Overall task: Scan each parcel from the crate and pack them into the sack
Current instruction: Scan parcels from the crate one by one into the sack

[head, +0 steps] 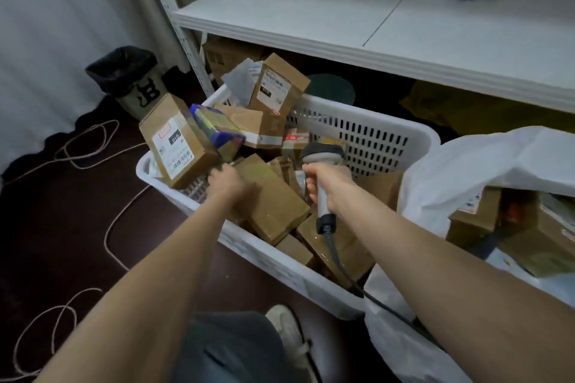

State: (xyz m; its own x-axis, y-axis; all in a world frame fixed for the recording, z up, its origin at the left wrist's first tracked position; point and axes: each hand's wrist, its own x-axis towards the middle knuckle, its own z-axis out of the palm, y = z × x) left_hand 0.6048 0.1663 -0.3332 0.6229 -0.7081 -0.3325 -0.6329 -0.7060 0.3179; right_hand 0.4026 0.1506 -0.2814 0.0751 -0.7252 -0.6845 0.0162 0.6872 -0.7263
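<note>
Item, nearest: a knee in grey trousers (pixel 230 348) and a pale shoe (pixel 289 329) on the dark floor, with two bare forearms reaching out above them.

Item: left hand (pixel 225 179), over the near-left part of the white perforated plastic crate (pixel 373 137). It rests at the far-left end of a plain brown cardboard parcel (pixel 270 199). The hand is blurred and seen from the back, so I cannot tell whether the fingers are spread or closed on the box.

Item: right hand (pixel 326 186), fingers wrapped firmly round the handle of a grey handheld barcode scanner (pixel 323 152). The scanner's head points away toward the crate's far wall, and its dark cord trails back over the crate's near rim.

Relation of note: the plain parcel lies on top of the heap, its long axis running from far-left to near-right. The left hand sits at its far end and is the nearer of the two — the scanner hangs just beside its right edge. No label shows on the upper face, so the box probably needs turning before a scan.

Item: other parcels in the crate — a labelled brown box leaning at the left rim (pixel 177 140), a blue-and-yellow packet (pixel 217 130), and a labelled box standing at the back (pixel 278 84).

Item: white plastic sack (pixel 466 165), open at the right and touching the crate, with brown boxes (pixel 479 221) already inside.

Item: white shelf unit (pixel 342 19) above, a black-lined bin (pixel 124 78) and a pale cable (pixel 93 146) on the floor at left.
</note>
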